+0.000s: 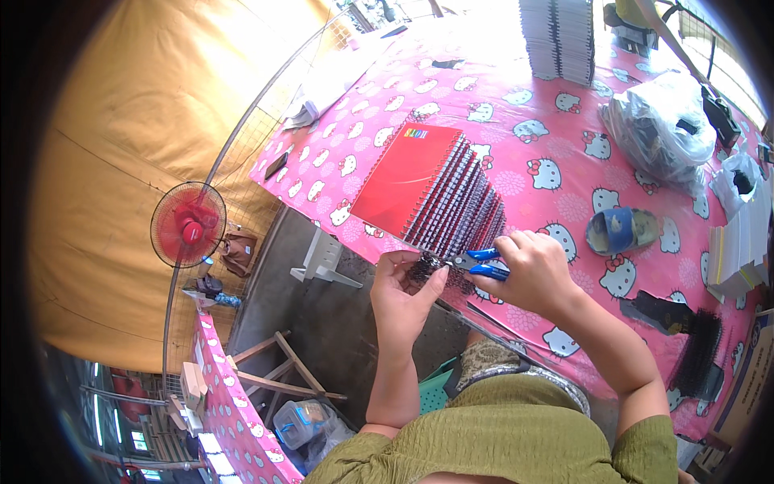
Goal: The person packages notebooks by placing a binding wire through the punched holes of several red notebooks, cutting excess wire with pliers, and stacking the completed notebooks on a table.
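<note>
My right hand (532,270) is closed around blue-handled pliers (488,272), their metal jaws pointing left. Those jaws meet a dark, coiled binding wire (426,266) at the table's front edge. Fingers and thumb of my left hand (401,292) pinch this wire; whether a notebook edge is also in that grip I cannot make out. Just beyond both hands, a tall fanned stack of red spiral notebooks (415,173) lies on the table, the coils of its lower copies showing toward the right.
The table has a pink cartoon-cat cover (548,210). On it are a blue slipper (619,231), a plastic bag (661,129), black binding coils (697,355) and a tall paper stack (556,40). A red fan (189,226) and a white stool (325,260) are left.
</note>
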Demonstrator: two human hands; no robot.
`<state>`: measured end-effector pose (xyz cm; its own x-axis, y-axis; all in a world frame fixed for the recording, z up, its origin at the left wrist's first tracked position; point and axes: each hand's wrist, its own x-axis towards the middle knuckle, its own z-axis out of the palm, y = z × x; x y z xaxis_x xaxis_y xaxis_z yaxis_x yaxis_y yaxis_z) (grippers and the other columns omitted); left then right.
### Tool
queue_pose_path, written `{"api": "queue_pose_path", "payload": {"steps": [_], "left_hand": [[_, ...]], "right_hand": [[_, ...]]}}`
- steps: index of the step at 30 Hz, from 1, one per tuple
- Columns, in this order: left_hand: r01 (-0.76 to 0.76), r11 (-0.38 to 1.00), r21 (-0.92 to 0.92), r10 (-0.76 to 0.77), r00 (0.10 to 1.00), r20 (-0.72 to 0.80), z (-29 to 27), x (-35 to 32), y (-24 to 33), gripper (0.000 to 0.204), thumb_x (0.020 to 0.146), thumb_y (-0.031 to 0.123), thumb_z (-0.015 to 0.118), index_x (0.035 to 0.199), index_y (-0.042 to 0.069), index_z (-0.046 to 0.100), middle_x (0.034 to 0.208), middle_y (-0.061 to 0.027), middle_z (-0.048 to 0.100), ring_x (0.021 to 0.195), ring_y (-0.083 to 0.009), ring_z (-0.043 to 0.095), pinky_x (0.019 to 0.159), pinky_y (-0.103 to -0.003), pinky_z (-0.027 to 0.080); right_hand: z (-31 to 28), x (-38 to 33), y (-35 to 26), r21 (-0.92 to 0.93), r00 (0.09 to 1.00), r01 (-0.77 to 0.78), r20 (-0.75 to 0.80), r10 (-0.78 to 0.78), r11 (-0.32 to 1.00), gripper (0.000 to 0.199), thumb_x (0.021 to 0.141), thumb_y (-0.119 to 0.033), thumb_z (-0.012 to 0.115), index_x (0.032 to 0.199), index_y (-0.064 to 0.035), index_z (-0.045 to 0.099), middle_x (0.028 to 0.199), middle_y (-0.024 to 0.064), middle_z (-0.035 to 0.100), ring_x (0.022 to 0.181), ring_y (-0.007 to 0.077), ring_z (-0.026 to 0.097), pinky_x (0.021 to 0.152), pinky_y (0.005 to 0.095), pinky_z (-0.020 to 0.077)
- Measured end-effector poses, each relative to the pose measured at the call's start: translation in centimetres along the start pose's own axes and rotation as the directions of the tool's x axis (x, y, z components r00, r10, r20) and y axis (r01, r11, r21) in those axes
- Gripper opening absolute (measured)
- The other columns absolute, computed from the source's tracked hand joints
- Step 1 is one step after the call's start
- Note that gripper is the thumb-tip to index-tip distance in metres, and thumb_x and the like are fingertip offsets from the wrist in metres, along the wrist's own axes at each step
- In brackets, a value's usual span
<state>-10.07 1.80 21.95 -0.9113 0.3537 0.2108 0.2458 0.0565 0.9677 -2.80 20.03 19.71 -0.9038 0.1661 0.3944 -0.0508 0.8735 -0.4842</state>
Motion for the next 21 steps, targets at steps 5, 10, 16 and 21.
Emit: {"api": "queue_pose_path", "payload": {"steps": [5, 10, 16, 21], "left_hand": [[0.122, 0.992, 0.021, -0.121, 0.992, -0.027, -0.6, 0.0, 0.1, 0.038, 0.078, 0.002, 0.076, 0.105, 0.000, 0.050, 0.091, -0.0087, 0.063, 0.078, -0.0090, 0.060, 0.067, -0.022, 0.050], [0.102, 0.995, -0.007, -0.102, 0.995, 0.012, -0.2, -0.2, 0.0, 0.038, 0.078, 0.003, 0.076, 0.105, 0.000, 0.050, 0.091, -0.0088, 0.064, 0.075, -0.0089, 0.060, 0.067, -0.022, 0.050], [0.029, 0.999, 0.029, -0.029, 1.000, 0.001, -0.2, 0.0, -1.0, 0.040, 0.078, 0.003, 0.076, 0.107, 0.000, 0.049, 0.091, -0.0087, 0.064, 0.077, -0.0096, 0.062, 0.068, -0.022, 0.050], [0.149, 0.989, 0.018, -0.149, 0.989, 0.004, -0.9, -0.1, -1.3, 0.039, 0.078, 0.003, 0.075, 0.107, 0.000, 0.049, 0.091, -0.0086, 0.064, 0.079, -0.0098, 0.061, 0.069, -0.023, 0.050]], "right_hand": [[-0.5, -0.4, -0.1, -0.013, 0.995, -0.069, 0.065, 0.070, 0.998, 0.045, 0.069, -0.045, 0.075, 0.077, -0.0025, 0.062, 0.074, 0.0109, 0.062, 0.073, 0.0255, 0.063, 0.070, 0.0385, 0.0496], [-0.7, -0.1, 0.6, -0.220, 0.933, 0.160, -0.285, -0.221, 0.962, 0.045, 0.068, -0.045, 0.075, 0.076, -0.0025, 0.062, 0.073, 0.0109, 0.062, 0.072, 0.0256, 0.063, 0.069, 0.0387, 0.0497], [-0.1, 0.1, -0.3, 0.033, 0.965, -0.149, 0.223, 0.138, 0.988, 0.048, 0.065, -0.043, 0.079, 0.083, -0.0017, 0.062, 0.082, 0.0133, 0.063, 0.080, 0.0276, 0.061, 0.074, 0.0389, 0.0478], [-0.4, -1.1, 0.5, -0.060, 0.998, -0.040, 0.050, 0.043, 0.997, 0.048, 0.068, -0.046, 0.075, 0.083, -0.0020, 0.061, 0.082, 0.0129, 0.063, 0.079, 0.0269, 0.061, 0.075, 0.0359, 0.0481]]}}
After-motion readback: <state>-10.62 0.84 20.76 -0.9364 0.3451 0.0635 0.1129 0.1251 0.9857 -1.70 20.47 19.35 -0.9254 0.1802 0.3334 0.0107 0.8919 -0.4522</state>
